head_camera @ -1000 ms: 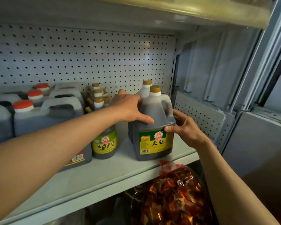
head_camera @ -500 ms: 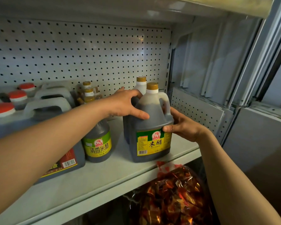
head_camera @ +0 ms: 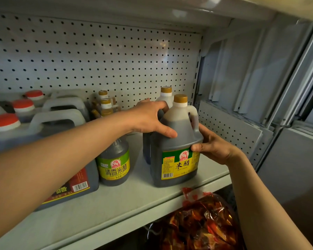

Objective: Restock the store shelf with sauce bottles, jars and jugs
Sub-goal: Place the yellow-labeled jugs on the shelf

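Looks like the placing step to me: both hands, left hand (head_camera: 148, 118) and right hand (head_camera: 212, 146), are wrapped around the vinegar jug (head_camera: 176, 141) standing near the shelf (head_camera: 116, 202) front edge, so next it probably needs squaring up, label forward, then letting go.

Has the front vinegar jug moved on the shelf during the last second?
Yes, slightly to the right: the front vinegar jug now stands a little further from the green-labelled bottle, and its cap sits further right of the rear jug.

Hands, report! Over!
Both hands grip front vinegar jug, left, right. Jug upright on shelf. Second jug close behind.
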